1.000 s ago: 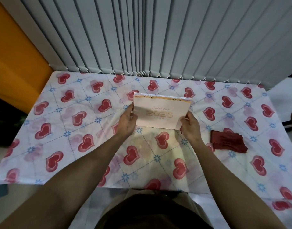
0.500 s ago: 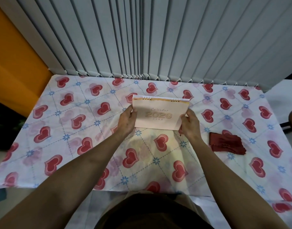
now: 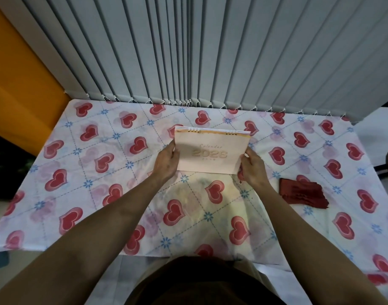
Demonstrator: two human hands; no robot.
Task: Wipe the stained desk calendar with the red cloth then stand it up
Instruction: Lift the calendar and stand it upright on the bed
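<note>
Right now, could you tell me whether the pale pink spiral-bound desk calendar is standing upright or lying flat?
Upright: the pale pink desk calendar faces the camera, spiral binding on top, the left hand and right hand gripping its sides.

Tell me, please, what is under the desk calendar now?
The heart-print tablecloth shows around the desk calendar, held by the left hand and right hand. The cover hides whatever lies directly beneath and behind it.
</note>
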